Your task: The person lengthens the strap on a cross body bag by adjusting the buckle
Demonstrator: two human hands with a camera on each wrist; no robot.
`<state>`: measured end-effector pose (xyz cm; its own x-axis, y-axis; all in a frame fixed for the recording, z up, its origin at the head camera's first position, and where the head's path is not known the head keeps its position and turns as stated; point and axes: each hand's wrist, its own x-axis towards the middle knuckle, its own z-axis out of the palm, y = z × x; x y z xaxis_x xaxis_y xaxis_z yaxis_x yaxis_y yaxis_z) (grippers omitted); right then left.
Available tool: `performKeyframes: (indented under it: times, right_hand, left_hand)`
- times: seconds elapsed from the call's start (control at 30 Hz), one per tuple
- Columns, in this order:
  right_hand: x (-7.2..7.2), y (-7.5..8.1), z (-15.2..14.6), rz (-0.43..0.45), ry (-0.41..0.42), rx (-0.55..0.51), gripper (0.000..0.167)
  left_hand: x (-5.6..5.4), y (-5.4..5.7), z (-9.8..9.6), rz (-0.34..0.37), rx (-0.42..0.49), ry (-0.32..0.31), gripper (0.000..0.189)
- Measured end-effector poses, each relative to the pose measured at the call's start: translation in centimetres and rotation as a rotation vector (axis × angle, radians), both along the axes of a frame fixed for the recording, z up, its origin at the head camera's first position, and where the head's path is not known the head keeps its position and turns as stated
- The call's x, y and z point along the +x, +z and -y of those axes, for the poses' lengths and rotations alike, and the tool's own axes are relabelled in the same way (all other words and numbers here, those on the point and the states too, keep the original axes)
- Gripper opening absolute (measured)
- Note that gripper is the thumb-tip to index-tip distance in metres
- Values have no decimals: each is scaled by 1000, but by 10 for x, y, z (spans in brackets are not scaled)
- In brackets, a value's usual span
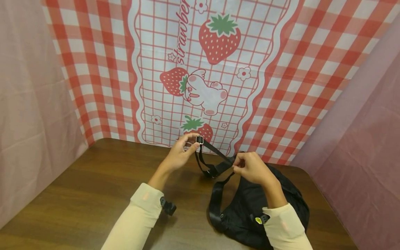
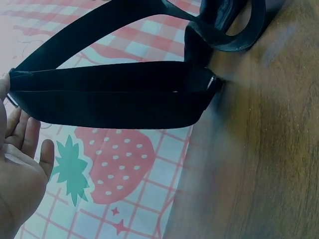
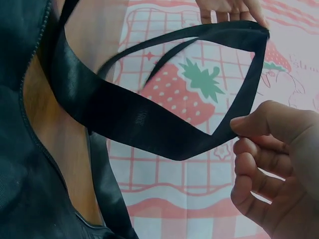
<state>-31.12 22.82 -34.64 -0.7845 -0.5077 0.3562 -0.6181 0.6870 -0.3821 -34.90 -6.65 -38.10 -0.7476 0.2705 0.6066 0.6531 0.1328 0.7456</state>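
A black bag (image 1: 259, 205) lies on the right part of the table, its long black strap (image 1: 215, 149) lifted off the wood in loops. My left hand (image 1: 181, 152) pinches the small metal-edged strap buckle (image 1: 200, 140) between thumb and fingers. Over the bag, my right hand (image 1: 251, 168) pinches the strap between thumb and forefinger; the right wrist view shows that strap (image 3: 199, 147) bent at the grip. Between the hands the webbing runs fairly straight. In the left wrist view a doubled strap length (image 2: 114, 94) hangs from the left fingers (image 2: 32, 137).
The brown wooden table (image 1: 93, 194) reaches back to a red-and-white checked cloth (image 1: 103, 69) with strawberry prints. Pink curtains (image 1: 31, 86) stand at both sides. A strap loop (image 1: 215, 205) lies beside the bag.
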Motion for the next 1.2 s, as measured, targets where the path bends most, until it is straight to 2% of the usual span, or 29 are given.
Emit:
performKeyframes:
  times: [0.17, 0.37, 0.53, 0.7, 0.87, 1.07, 1.2]
  right_hand:
    - [-3, -1, -3, -1, -1, 26, 20]
    - [-3, -1, -4, 15, 4, 87, 14]
    - [-1, 3, -2, 40, 7, 86, 8]
    - [3, 6, 1, 17, 3, 77, 5]
    - [8, 12, 5, -27, 13, 31, 4]
    - [10, 13, 11, -172, 50, -30, 4]
    - [11, 12, 15, -221, 60, -65, 20]
  left_hand:
    - [1, -1, -2, 3, -44, 3, 37]
    - [3, -2, -4, 24, -73, -7, 41]
    - [4, -2, -6, 13, -82, -14, 40]
    - [6, -3, -10, 3, -110, -27, 41]
    - [7, -5, -16, -9, -155, -32, 42]
    - [12, -4, -25, -8, -200, -57, 42]
    - [15, -4, -31, 7, -238, -77, 44]
